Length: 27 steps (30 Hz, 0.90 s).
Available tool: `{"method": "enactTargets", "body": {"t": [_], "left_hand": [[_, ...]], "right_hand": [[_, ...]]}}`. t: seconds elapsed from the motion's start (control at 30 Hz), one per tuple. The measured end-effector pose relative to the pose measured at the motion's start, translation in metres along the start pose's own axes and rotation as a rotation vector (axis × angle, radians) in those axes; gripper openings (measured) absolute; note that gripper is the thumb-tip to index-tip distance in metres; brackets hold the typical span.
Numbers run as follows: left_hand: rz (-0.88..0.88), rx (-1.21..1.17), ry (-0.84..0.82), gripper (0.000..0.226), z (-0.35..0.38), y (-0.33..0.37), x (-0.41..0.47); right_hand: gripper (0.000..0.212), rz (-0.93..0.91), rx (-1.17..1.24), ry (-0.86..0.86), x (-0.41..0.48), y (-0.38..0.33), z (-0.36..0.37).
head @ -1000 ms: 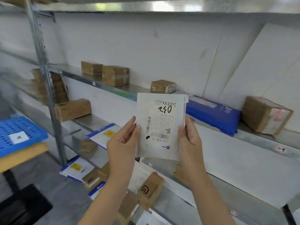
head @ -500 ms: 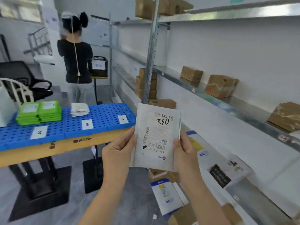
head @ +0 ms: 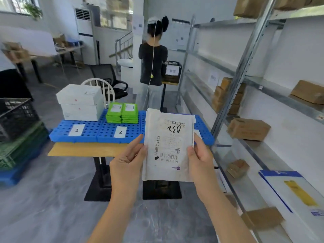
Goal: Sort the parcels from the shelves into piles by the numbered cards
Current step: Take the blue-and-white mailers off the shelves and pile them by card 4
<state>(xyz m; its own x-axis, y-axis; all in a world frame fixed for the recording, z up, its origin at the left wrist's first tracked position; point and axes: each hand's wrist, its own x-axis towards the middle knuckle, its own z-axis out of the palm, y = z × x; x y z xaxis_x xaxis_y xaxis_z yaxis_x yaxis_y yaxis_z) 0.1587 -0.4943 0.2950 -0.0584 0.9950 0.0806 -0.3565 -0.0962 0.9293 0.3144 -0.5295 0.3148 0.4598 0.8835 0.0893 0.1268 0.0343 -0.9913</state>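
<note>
A grey marbled floor [head: 43, 199] lies under me. White wall [head: 26, 37] and window [head: 10, 4] far left, a white chair [head: 98, 80] and black chair [head: 105, 72] ahead, metal shelves [head: 242, 67] on my right.

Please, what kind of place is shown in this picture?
Probably a parcel sorting room or small depot. Its metal shelves hold cardboard boxes, a blue table carries numbered cards with piles behind them, and the left hand and right hand hold a white mailer with a barcode label.

Blue table top [head: 87, 135]: white boxes [head: 80, 102] behind card 1 [head: 76, 130], green packets [head: 122, 113] behind card 2 [head: 120, 132]. Shelves [head: 273, 95] on the rt (metal) carry brown boxes [head: 248, 128].
</note>
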Motion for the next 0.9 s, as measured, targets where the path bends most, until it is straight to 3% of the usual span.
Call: {"method": "enactTargets", "body": {"t": [0.43,0.9], "left_hand": [[-0.007,0.023,0.128,0.033,-0.009,-0.011,0.061],[0.063,0.124,0.191,0.030,0.077,-0.024,0.163]], "right_hand": [[0.041,0.026,0.016,-0.126,0.072,0.011,0.044],[0.039,0.044,0.085,-0.206,0.217,0.013,0.029]]}}
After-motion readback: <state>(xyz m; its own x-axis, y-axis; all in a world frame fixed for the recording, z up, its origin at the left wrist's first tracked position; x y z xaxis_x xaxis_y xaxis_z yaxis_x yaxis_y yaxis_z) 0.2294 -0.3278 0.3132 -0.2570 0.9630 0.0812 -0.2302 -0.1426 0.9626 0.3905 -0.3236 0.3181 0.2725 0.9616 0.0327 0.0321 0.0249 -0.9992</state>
